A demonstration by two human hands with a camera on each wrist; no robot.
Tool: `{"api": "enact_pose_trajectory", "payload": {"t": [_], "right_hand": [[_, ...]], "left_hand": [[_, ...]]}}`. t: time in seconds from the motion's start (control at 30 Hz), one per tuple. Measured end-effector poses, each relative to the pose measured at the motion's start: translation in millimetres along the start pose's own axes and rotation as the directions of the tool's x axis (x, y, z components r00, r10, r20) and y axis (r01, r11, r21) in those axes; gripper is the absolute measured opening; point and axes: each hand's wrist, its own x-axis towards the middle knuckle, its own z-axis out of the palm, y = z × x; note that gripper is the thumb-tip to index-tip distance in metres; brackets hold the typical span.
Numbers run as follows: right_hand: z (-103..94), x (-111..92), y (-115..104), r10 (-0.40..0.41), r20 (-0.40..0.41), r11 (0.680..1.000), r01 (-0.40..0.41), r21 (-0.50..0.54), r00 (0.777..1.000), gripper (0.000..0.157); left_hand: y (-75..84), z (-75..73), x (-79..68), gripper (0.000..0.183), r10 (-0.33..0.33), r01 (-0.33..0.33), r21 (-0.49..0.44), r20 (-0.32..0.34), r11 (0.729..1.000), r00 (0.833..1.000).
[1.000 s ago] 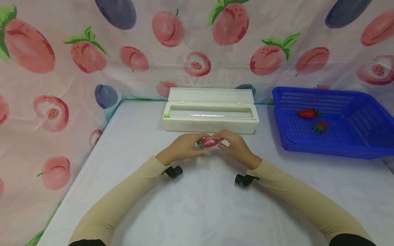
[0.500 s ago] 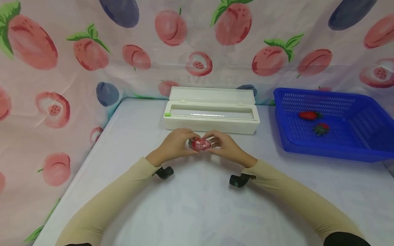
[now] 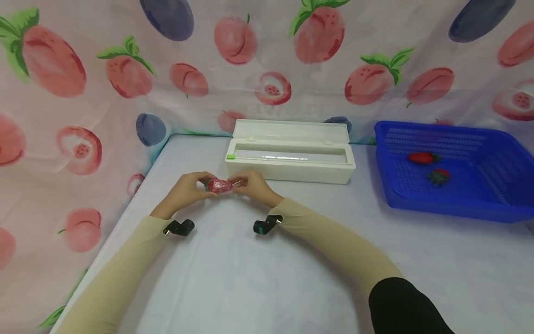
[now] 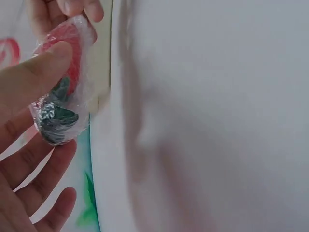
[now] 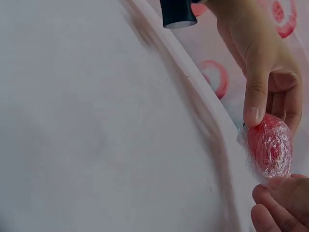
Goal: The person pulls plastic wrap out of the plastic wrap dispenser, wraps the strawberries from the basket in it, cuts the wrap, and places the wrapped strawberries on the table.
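A red strawberry (image 3: 219, 186) with green leaves, wrapped in clear cling film, is held between both hands over the left part of the table. My left hand (image 3: 187, 189) grips its leafy end, thumb on one side and fingers on the other. In the left wrist view, crinkled film covers the wrapped strawberry (image 4: 73, 79) and its dark leaves. My right hand (image 3: 255, 186) pinches the pointed end. The right wrist view shows its thumb and fingertips at the gathered film below the strawberry (image 5: 273, 147).
Behind the hands stands a white cling film dispenser (image 3: 292, 171), its lid (image 3: 292, 131) raised, with a green slider at the left end. A blue basket (image 3: 450, 209) at the right holds two unwrapped strawberries (image 3: 422, 158). A fruit-print cloth hangs behind the white table.
Both hands have moved left with the wrapped strawberry, from in front of the dispenser's middle to beyond its left end. The right fingers have shifted along the pointed end.
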Motion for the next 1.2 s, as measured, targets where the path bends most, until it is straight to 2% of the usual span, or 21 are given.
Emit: {"api": "enact_pose_trajectory", "payload": {"t": [0.2,0.33,0.47,0.6,0.73,0.83,0.9,1.03,1.13,1.2], "right_hand": [[39.4,40.9,-4.7,-0.005,0.005,0.998,0.005,-0.069,1.0,0.025],[52.3,54.4,-5.1,0.007,0.02,0.993,-0.005,-0.118,1.0,0.024],[58.7,59.4,-6.4,0.033,0.048,0.988,-0.026,-0.15,0.998,0.026],[60.0,58.5,-9.6,0.044,0.057,0.985,-0.034,-0.167,0.997,0.028],[57.9,51.1,-15.7,0.062,0.099,0.966,-0.034,-0.257,0.993,0.033],[52.4,40.1,-22.8,0.071,0.156,0.945,-0.016,-0.327,0.985,0.037],[46.2,28.9,-28.3,0.065,0.197,0.931,0.011,-0.364,0.978,0.038],[26.9,-4.1,-39.5,0.015,0.275,0.905,0.104,-0.413,0.961,0.038],[6.5,-31.9,-45.6,-0.029,0.298,0.882,0.165,-0.442,0.954,0.037],[-9.8,-49.5,-47.8,-0.064,0.288,0.868,0.196,-0.457,0.955,0.036]], "left_hand": [[-40.0,-25.1,-11.1,0.044,-0.06,0.059,0.064,0.01,0.996,0.998],[-51.8,-32.7,-6.1,0.047,-0.115,0.108,0.127,0.055,0.986,0.992],[-58.0,-36.0,-1.5,0.049,-0.162,0.146,0.144,0.101,0.979,0.982],[-63.2,-37.5,-0.2,0.05,-0.177,0.162,0.134,0.118,0.978,0.977],[-66.3,-36.1,0.1,0.059,-0.171,0.157,0.108,0.136,0.982,0.976],[-60.9,-34.4,1.8,0.068,-0.146,0.13,0.125,0.128,0.984,0.981],[-52.2,-33.1,4.0,0.072,-0.135,0.122,0.141,0.089,0.983,0.987],[-26.6,-25.4,10.2,0.067,-0.078,0.089,0.148,-0.078,0.985,0.994],[-1.3,-16.2,16.6,0.055,0.012,0.012,0.111,-0.207,0.994,0.978],[16.2,-9.5,20.9,0.049,0.078,-0.051,0.11,-0.261,0.993,0.962]]}}
